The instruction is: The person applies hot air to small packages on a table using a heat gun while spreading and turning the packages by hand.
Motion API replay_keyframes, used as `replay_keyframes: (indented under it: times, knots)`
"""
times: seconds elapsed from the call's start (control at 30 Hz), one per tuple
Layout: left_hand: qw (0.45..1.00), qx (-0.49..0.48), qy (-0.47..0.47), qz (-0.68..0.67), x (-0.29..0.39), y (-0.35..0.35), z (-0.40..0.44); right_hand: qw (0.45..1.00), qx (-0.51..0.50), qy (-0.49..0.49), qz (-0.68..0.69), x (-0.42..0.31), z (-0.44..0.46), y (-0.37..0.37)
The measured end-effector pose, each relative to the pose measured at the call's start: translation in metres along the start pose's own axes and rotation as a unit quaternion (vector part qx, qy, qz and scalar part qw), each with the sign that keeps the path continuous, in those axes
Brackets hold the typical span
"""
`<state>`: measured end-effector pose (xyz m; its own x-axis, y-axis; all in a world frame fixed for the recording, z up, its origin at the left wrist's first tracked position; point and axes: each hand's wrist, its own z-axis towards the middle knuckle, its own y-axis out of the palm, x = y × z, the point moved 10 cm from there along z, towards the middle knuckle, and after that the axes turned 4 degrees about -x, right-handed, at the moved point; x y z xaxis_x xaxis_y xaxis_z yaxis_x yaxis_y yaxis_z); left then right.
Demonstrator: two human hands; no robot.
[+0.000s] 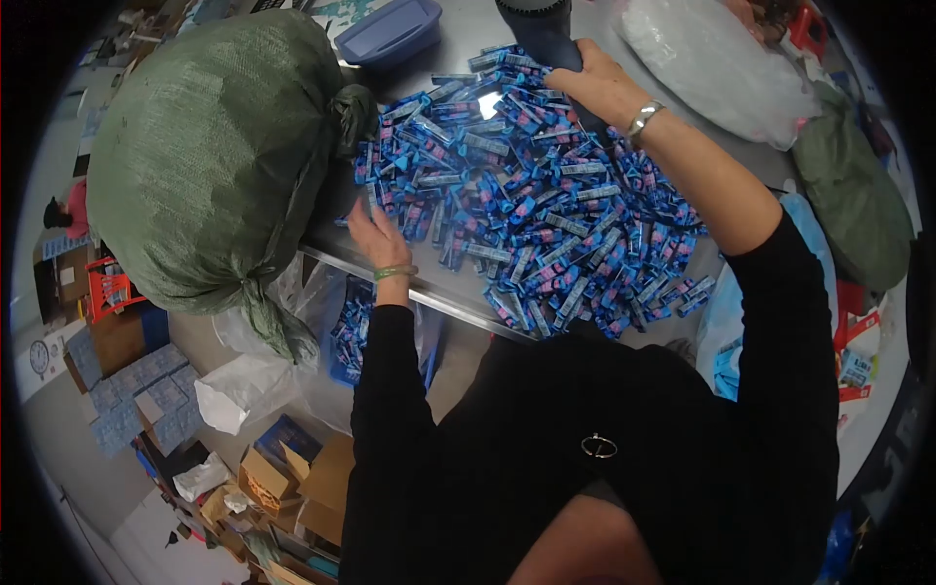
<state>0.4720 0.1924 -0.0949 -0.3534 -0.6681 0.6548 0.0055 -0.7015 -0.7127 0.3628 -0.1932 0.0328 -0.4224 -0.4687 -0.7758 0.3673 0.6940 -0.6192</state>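
Many small blue and pink packets [546,205] lie heaped on a grey metal table [343,244]. My right hand [595,88], with a silver bracelet at its wrist, grips a dark heat gun-like tool [542,37] at the heap's far side. Its wide round end points away from me. At the heap's left edge, near the table's front rim, is my left hand [376,239], with a green bangle below it. Its fingers are apart and touch or nearly touch the nearest packets; nothing is visibly held.
A big green woven sack [205,156] fills the left side. Behind the heap sits a blue-grey plastic box [388,31]. Clear plastic bags [717,68] lie back right. Below the front edge stands a blue crate [429,341] with packets. A person [68,210] is far left.
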Motion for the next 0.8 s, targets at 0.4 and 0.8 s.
replay_keyframes:
  times: [0.4, 0.8]
  knots:
    - [0.963, -0.117, 0.219, 0.105, 0.085, 0.112, 0.106, 0.985, 0.000, 0.118, 0.127, 0.043, 0.014, -0.059]
    - [0.898, -0.269, 0.299, 0.178, 0.118, 0.194, 0.075, 0.979, -0.072, 0.049, 0.183, 0.005, 0.080, 0.008]
